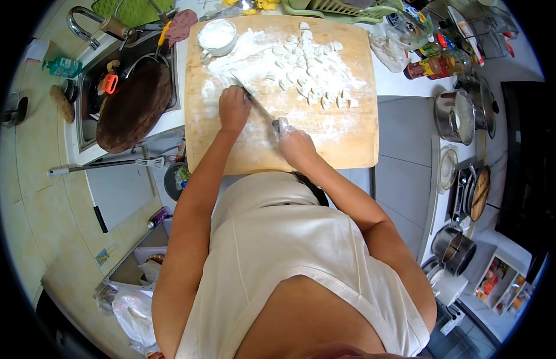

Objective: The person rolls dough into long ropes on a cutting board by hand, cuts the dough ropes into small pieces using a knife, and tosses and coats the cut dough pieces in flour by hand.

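Observation:
My right hand (296, 146) is wrapped around the handle of a knife (260, 105). The blade slants up and left over a floured wooden board (224, 161). Close to the blade, on its left side, my left hand (234, 109) rests low over the board with its fingers curled down. Whatever lies under those fingers is hidden. Several small white pieces of dough (309, 69) are scattered across the board's upper right. A glass cup of flour (217, 37) stands at its upper left corner, with loose flour (245, 57) spread beside it.
Left of the board, a sink (86, 78) holds a large dark round lid (134, 107). Bottles (430, 67) and a plastic bag (388, 51) sit to the right. Farther right are metal pots (454, 116). A green basket (344, 9) stands behind the board.

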Motion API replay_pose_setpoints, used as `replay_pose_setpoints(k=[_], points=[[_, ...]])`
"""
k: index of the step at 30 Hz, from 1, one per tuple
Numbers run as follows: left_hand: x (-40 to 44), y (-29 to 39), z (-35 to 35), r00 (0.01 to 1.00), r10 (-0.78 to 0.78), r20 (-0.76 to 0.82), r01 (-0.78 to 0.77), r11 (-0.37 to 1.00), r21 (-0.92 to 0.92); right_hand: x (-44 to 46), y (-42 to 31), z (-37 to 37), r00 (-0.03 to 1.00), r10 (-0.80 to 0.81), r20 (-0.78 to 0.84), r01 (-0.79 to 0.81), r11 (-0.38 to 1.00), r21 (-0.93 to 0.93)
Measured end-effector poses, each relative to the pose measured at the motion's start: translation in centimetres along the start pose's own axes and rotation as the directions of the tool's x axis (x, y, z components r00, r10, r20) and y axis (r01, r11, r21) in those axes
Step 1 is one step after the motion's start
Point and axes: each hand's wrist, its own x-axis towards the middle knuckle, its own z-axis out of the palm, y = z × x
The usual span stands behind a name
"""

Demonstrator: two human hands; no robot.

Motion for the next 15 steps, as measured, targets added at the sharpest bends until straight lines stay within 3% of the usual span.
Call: replay_pose_setpoints(k=[2, 5, 8, 11, 15], points=[[-0.2, -0.2, -0.1, 1.0, -0.007, 0.01, 0.006, 1.0, 0.022, 1.3, -0.1, 0.1, 0.999, 0.043, 0.031, -0.042, 0.999, -0.034], [-0.8, 0.0, -0.8, 0.987, 0.0, -0.163, 0.017, 0.995, 0.099, 3.3, 0.5, 0.7, 1.0, 0.019, 0.006, -0.018, 0.998, -0.067], [-2.0, -1.0, -1.3, 0.996, 0.047, -0.073, -0.042, 0.997, 0.06, 2.4, 0.7, 0.5, 0.994, 0.003, -0.113, -0.008, 0.999, -0.048], [-2.3, -0.5, -2.1, 0.994, 0.088, -0.068, -0.086, 0.996, 0.038, 0.0, 1.4, 1.0, 0.997, -0.069, -0.019, 0.067, 0.993, -0.102], [-2.5, 0.1, -1.8, 0.991, 0.112, -0.073, -0.108, 0.993, 0.052, -2.2, 0.5, 0.6, 0.996, -0.045, 0.081, 0.051, 0.995, -0.08]])
